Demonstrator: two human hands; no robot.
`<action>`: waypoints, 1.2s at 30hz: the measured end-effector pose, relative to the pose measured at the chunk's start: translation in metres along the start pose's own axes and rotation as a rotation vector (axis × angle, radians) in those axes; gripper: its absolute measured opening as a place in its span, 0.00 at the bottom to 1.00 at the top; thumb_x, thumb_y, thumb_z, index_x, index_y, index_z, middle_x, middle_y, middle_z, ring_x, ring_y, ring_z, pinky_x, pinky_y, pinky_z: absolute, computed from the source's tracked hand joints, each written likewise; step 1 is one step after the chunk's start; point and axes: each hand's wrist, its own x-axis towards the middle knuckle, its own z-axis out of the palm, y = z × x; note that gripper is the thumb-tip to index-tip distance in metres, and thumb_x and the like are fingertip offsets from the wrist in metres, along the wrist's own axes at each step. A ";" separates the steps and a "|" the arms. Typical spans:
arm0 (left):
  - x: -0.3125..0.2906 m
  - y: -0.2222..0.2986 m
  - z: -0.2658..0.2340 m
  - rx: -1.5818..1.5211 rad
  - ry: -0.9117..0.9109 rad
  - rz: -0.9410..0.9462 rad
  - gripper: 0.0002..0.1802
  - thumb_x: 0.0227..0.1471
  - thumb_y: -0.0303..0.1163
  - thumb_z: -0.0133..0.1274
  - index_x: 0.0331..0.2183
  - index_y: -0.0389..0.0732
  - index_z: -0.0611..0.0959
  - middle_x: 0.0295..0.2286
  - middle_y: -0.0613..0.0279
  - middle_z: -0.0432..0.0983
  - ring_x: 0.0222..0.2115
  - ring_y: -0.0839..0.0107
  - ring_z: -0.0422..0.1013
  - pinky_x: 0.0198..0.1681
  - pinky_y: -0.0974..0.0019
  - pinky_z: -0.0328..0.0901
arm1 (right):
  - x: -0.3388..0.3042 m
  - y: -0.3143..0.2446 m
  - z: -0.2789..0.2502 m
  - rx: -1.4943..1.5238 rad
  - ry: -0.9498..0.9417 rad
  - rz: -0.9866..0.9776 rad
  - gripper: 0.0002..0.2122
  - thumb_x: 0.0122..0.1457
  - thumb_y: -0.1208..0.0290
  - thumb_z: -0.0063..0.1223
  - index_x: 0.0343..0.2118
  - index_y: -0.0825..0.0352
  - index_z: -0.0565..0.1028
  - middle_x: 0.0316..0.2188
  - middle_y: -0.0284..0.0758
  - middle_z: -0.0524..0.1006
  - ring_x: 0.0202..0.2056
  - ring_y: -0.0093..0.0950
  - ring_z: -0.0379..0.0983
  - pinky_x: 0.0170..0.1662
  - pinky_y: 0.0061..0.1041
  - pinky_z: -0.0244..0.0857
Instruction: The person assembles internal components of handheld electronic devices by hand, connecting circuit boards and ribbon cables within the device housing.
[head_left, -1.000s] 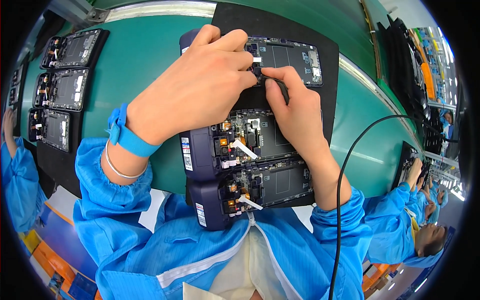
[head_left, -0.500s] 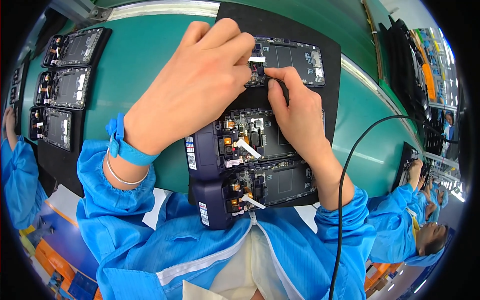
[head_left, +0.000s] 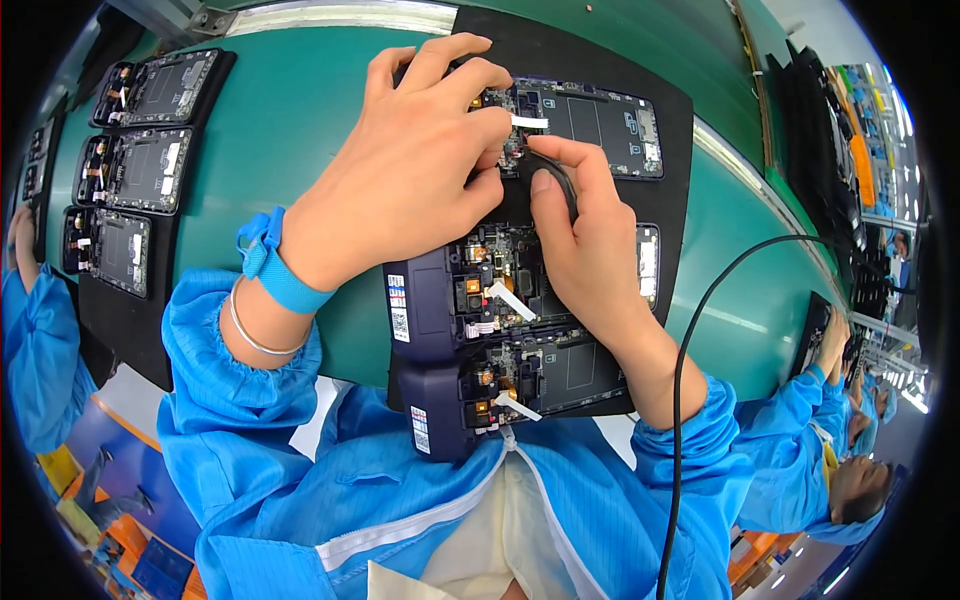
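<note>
An opened phone (head_left: pixel 600 125) with bare circuit boards lies at the far end of a black mat, a white strip sticking out of its middle. My left hand (head_left: pixel 420 165) arches over its left end, thumb at the near edge and bent fingers over the parts; it grips the phone there, though the contact is partly hidden. Between the thumb and index finger of my right hand (head_left: pixel 590 225) is a slim black curved tool (head_left: pixel 553 172), its tip by the phone's near edge. Closer to me lie two more opened phones, a middle one (head_left: pixel 425 300) and a near one (head_left: pixel 435 400), each with a white strip.
On the left, several opened phones (head_left: pixel 150 165) rest on another black mat (head_left: pixel 120 315) over the green table (head_left: pixel 290 120). A black cable (head_left: pixel 690 370) loops down past my right arm. Co-workers in blue sit at both sides, one sleeve (head_left: pixel 45 360) at left.
My left hand has shifted slightly right and its fingers have spread apart. My right hand has turned a little, showing more of the black tool. The whole view has shifted slightly.
</note>
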 end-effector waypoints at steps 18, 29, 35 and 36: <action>0.003 0.000 0.000 -0.006 -0.044 0.001 0.08 0.36 0.25 0.56 0.18 0.41 0.71 0.45 0.59 0.70 0.56 0.59 0.58 0.56 0.50 0.47 | 0.002 0.005 0.004 -0.046 -0.023 -0.065 0.07 0.58 0.75 0.46 0.39 0.67 0.68 0.29 0.39 0.78 0.29 0.37 0.76 0.29 0.33 0.67; -0.001 0.001 0.002 -0.018 -0.028 -0.003 0.08 0.37 0.24 0.55 0.17 0.41 0.71 0.44 0.60 0.71 0.56 0.60 0.58 0.56 0.50 0.46 | 0.002 0.007 0.004 -0.036 -0.046 -0.048 0.05 0.57 0.76 0.47 0.36 0.67 0.70 0.22 0.36 0.75 0.24 0.34 0.71 0.32 0.32 0.59; 0.002 0.001 0.003 -0.016 -0.021 0.010 0.08 0.37 0.24 0.55 0.18 0.41 0.71 0.44 0.60 0.71 0.56 0.60 0.59 0.56 0.50 0.46 | 0.003 0.008 0.010 -0.212 0.042 -0.202 0.05 0.57 0.76 0.47 0.36 0.67 0.70 0.23 0.35 0.76 0.25 0.34 0.72 0.33 0.31 0.57; 0.003 0.000 0.003 -0.011 -0.018 0.017 0.08 0.37 0.24 0.55 0.19 0.41 0.70 0.44 0.61 0.71 0.56 0.60 0.58 0.56 0.50 0.46 | 0.004 0.008 0.009 -0.214 0.049 -0.204 0.05 0.57 0.76 0.47 0.36 0.67 0.70 0.23 0.35 0.76 0.25 0.34 0.72 0.33 0.31 0.57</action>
